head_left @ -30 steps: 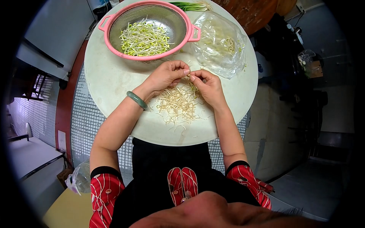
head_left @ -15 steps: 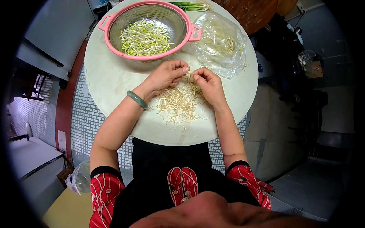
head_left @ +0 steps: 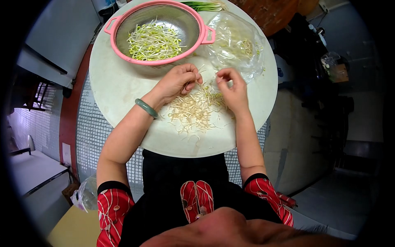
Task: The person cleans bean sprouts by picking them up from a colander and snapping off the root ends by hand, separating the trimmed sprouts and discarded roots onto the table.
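My left hand point(head_left: 181, 81), with a green bangle point(head_left: 146, 108) on its wrist, is closed in a pinch. A thin pale bean sprout point(head_left: 201, 68) sticks up from its fingertips. To the right, my right hand point(head_left: 233, 88) has its thumb and fingers curled close together; whether anything is between them is too small to make out. Below both hands lies a loose pile of thin sprout tails point(head_left: 193, 111), with a few yellow-green bits at its upper right. A pink-rimmed metal colander point(head_left: 158, 63) stands beyond my left hand, holding trimmed-looking yellow-headed sprouts point(head_left: 154, 42).
A clear plastic bag point(head_left: 234, 45) with sprouts inside lies at the right of the round white table point(head_left: 119, 88). Green onions point(head_left: 203, 5) lie at its far edge. A yellow stool-like surface point(head_left: 68, 226) and a plastic bag point(head_left: 87, 193) are at lower left.
My right hand has moved away from my left, up and to the right, widening the gap between them. My left hand stays nearly in place. The whole view has shifted slightly.
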Demonstrator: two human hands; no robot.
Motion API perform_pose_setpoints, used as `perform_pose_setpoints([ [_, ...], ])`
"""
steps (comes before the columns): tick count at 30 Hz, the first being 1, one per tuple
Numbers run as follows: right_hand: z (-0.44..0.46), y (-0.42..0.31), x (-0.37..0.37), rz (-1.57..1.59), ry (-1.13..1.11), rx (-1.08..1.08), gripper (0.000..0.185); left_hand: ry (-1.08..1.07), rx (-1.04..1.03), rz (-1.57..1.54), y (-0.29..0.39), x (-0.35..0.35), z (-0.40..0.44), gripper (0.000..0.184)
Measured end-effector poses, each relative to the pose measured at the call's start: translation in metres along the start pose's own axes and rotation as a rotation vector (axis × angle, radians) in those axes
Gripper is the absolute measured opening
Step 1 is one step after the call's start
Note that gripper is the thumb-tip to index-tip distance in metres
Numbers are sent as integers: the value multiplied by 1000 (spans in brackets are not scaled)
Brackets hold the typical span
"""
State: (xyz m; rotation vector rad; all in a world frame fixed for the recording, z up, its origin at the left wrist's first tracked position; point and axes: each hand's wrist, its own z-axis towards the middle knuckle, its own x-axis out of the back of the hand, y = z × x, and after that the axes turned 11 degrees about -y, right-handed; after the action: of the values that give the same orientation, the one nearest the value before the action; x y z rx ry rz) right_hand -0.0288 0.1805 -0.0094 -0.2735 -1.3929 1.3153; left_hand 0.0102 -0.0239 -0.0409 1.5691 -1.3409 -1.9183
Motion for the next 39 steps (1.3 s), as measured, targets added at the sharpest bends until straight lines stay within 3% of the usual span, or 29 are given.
perform_pose_setpoints([
  [3, 1, 10, 27, 47, 53, -188, 10, -5, -8, -16, 3, -5, -1, 10],
  [4, -1, 11, 40, 57, -95, -321, 10, 2, -18, -37, 4, -7, -2, 12],
  [7, -9, 12, 46, -279, -69, -205, 10, -10, -18, -67, 7, -5, -2, 14],
  [9, -16, 18, 51, -330, -168, -187, 11, -28, -24, -105, 6, -3, -3, 15],
  [20, 6, 12, 16, -406, -364, 43, 18, -14, 30, -104, 2, -2, -1, 17],
  [23, 15, 9, 17, -389, -449, -80, 18, 14, 32, -33, 4, -3, -2, 16],
  [26, 13, 9, 20, 72, -212, -209, 14, 64, 32, 59, 6, -9, -3, 19],
  [29, 14, 0, 15, 396, -133, -200, 10, 24, 70, 85, 9, -19, -4, 21],
  [39, 12, -4, -8, 461, -212, -184, 10, 33, 34, 93, 5, -16, -3, 13],
])
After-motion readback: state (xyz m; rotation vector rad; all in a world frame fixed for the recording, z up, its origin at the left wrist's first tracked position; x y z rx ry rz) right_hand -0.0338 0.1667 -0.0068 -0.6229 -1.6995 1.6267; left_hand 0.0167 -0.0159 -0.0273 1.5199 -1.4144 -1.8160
